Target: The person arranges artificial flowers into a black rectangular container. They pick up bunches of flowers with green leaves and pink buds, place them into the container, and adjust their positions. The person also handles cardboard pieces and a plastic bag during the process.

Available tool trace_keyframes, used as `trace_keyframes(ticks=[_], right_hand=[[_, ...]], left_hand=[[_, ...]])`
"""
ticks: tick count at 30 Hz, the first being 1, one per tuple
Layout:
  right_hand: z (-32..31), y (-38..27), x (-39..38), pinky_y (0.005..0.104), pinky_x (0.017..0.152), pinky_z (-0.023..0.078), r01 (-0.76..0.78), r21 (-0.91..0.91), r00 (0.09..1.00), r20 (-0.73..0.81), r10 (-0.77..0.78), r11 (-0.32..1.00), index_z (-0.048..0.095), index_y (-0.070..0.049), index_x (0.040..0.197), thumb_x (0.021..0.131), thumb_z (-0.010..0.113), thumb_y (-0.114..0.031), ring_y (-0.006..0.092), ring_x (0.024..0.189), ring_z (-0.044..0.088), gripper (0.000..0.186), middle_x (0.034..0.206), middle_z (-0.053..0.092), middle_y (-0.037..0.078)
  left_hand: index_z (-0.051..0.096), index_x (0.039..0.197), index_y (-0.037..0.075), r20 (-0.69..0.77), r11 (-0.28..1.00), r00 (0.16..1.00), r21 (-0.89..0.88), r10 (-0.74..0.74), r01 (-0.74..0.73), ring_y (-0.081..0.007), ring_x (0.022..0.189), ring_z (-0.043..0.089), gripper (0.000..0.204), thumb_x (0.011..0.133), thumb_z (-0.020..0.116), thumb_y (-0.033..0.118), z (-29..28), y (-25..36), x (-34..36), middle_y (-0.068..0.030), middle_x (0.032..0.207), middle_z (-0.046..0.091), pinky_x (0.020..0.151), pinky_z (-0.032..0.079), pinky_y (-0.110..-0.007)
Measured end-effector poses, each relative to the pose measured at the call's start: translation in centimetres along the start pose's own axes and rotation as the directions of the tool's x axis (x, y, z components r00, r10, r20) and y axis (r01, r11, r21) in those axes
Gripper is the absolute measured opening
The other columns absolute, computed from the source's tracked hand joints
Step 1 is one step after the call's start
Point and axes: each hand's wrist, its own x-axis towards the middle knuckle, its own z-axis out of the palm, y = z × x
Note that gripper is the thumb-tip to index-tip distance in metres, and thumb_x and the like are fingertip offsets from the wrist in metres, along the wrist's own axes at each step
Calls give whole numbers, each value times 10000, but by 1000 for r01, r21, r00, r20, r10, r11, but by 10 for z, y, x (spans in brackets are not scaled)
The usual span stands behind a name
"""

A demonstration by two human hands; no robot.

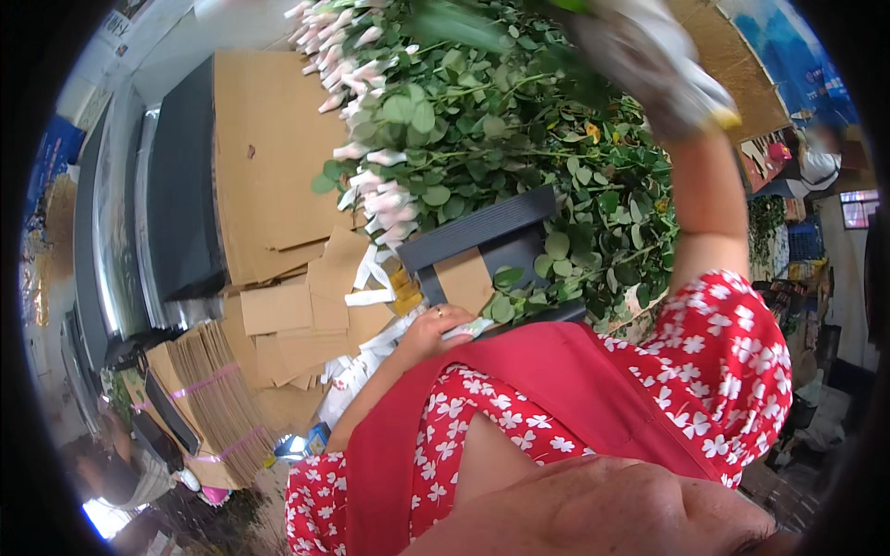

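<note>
My left hand (pixel 432 332) is closed around the pale wrapped head of a rose (pixel 470 328), close to my apron. Leaves of a stem (pixel 521 302) run from there to the right, across a black stand (pixel 477 229) with a cardboard piece on it. Up at the far right, my right hand (pixel 654 69) wears a grey-white glove and is smeared by motion. Something blurred and green (pixel 464 25) streaks beside it; what the fingers do is hidden. A thick pile of leafy rose stems (pixel 519 130) lies beneath, their white-and-pink wrapped heads (pixel 387 206) pointing left.
Left of the roses lies a large cardboard sheet (pixel 278 157), with smaller cardboard pieces (pixel 278 310) nearer me. Bundled cardboard (pixel 209 389) stands at the lower left. White paper strips (pixel 373 278) and a roll of yellowish tape (pixel 404 292) lie near my left hand. Another person (pixel 820 167) is far right.
</note>
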Motion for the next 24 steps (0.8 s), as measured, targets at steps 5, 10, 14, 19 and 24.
trace_keyframes(ticks=[5,10,14,19,24], right_hand=[[-54,-13,-72,399,749,546,205,105,971,102,-216,973,639,-94,1115,870,522,-88,307,877,658,271,990,667,124],[42,-61,-210,399,726,543,61,259,784,585,-207,964,643,-73,1020,838,556,-110,297,857,658,205,953,648,136],[88,-83,-261,396,723,543,-49,344,714,668,-208,938,649,-65,976,835,584,-148,300,865,659,176,963,642,146],[51,-49,-168,443,744,541,-443,102,846,378,377,891,627,-115,1137,899,524,-163,366,831,649,264,978,651,190],[141,10,-151,454,858,528,-611,-145,477,717,508,778,611,-59,1161,858,544,-73,393,1034,637,311,1148,655,208]], left_hand=[[713,1095,86,-52,992,995,89,-85,89,-315,1105,585,341,772,796,161,4,-1,-14,-143,1140,664,904,497,-393],[759,1075,214,-270,972,960,234,76,-11,-373,1319,388,386,702,852,187,11,-9,-13,-207,1532,300,1059,385,-457],[761,1076,193,-170,966,985,260,34,12,-349,1250,468,351,730,822,184,3,-1,-8,-163,1425,473,1009,425,-435],[709,1146,140,-130,979,991,196,-34,59,-318,1129,569,414,746,808,176,-1,6,-12,-97,1277,616,967,462,-395],[600,1265,66,-125,977,976,87,-181,193,-296,1185,570,599,729,829,200,-3,11,-2,-120,1290,616,1002,458,-395]])
